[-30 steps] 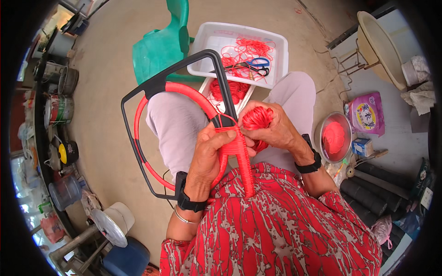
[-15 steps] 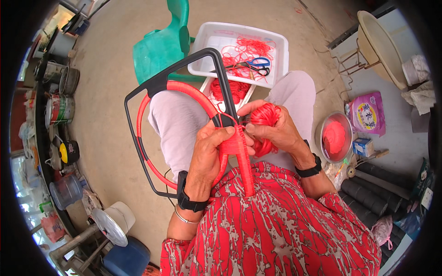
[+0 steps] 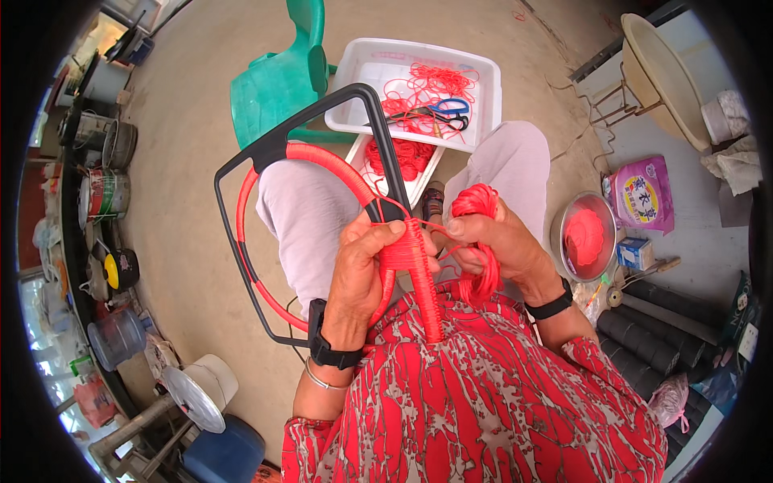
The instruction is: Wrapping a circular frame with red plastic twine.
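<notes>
Across my lap leans a black frame with a ring inside it, parts of both wrapped in red cord. My left hand grips the frame where ring and bar meet, thumb pressed on the red wrapping. A bundle of red cord is held in my right hand, just right of the frame. Strands run from the bundle to the wrapped bar. Beyond my knees, a white tray carries loose red cord and blue-and-black-handled scissors.
A white box with more red cord sits below the tray. Behind it is a green plastic chair. To the right are a metal bowl with something red, a purple bag and dark rolls. Pots and a lidded bucket line the left.
My right hand has moved a little right and away from the frame with the cord bundle, drawing out strands between them. My left hand stays at the wrapped joint.
</notes>
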A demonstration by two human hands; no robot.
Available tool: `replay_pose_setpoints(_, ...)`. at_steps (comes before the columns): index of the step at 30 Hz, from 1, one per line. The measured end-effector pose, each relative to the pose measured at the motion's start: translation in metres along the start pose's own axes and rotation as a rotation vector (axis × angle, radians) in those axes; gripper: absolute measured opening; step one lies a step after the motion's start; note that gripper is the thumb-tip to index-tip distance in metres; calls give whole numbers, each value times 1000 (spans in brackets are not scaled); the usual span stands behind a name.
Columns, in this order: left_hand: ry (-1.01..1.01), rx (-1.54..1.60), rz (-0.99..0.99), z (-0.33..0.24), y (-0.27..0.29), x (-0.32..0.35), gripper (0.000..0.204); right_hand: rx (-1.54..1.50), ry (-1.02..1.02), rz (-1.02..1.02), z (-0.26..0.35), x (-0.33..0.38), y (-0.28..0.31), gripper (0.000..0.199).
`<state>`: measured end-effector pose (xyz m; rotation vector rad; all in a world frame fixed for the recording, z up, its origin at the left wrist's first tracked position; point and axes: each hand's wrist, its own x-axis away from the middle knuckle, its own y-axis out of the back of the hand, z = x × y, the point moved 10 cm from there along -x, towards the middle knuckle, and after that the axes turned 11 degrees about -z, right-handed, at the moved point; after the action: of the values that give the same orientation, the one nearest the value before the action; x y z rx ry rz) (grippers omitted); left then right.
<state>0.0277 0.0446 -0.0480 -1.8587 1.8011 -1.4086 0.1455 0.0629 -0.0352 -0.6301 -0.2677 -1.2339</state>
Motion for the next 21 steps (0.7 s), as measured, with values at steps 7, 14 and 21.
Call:
replay_pose_setpoints(7, -74, -84, -145, -3, 12, -3, 19, -272, -199, 310, 1, 11, -47, 18)
replay_pose_setpoints(14, -57, -122, -93, 2, 13, -4, 20, -10, -92, 194, 16, 15, -46, 18)
replay_pose_setpoints(21, 64, 91, 61, -2, -14, 8, 19, -105, -110, 171, 9, 16, -32, 13)
